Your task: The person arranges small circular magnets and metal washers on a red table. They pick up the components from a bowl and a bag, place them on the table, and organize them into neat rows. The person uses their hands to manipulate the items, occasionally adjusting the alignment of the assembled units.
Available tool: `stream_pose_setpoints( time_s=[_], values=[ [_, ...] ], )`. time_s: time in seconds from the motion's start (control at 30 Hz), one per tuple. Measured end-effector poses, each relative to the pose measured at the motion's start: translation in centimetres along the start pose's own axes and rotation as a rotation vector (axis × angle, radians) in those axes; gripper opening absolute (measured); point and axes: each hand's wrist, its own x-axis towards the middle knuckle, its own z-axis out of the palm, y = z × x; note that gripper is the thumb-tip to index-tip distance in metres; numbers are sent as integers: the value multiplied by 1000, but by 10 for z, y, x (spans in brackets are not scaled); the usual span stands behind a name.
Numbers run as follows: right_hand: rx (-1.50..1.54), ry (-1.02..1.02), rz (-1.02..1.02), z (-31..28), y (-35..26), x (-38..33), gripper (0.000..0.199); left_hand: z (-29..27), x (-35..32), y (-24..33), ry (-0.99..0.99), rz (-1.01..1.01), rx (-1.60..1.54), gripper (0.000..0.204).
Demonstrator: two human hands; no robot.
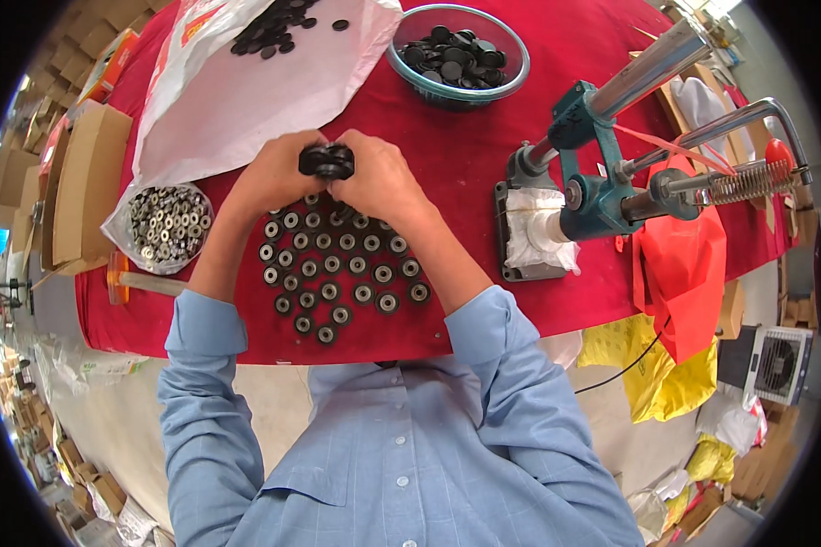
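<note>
A: Hands?
B: Left hand (278, 171) and right hand (379, 178) pressed together, pinching a stack of black rubber discs (327, 161) above the red cloth table (465, 155).
A: Beneath?
B: Rows of round metal-centred washers (337, 269); glass bowl (459, 55) of matte discs beyond.

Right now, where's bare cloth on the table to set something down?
Free: the red cloth between the laid-out washers and the hand press, and the strip between the white bag and the glass bowl. Crowded: under both hands and left, by the bag of metal rings.
</note>
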Motion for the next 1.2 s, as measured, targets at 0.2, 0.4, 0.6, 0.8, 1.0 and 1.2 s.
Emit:
stream_pose_setpoints(
  time_s=[0.2,0.4,0.6,0.8,1.0,1.2],
  values=[
    [196,-119,60,-5,-3,-14,53,10,-43,-18,7,-86,-276,48],
    [236,-166,92,-20,-1,-24,52,19,-54,-2,66,-14,-196,37],
    [168,-262,63,-16,-17,-32,45,13,-69,-3,55,-59,-266,38],
    [70,-302,-109,0,-10,-26,40,7,-88,-7,-50,-114,-462,44],
    [150,-447,64,-24,-26,-28,44,17,-88,-6,-61,-61,-479,43],
    [79,-418,3,-20,-18,-35,44,11,-91,-12,-56,-109,-307,42]
  ],
)
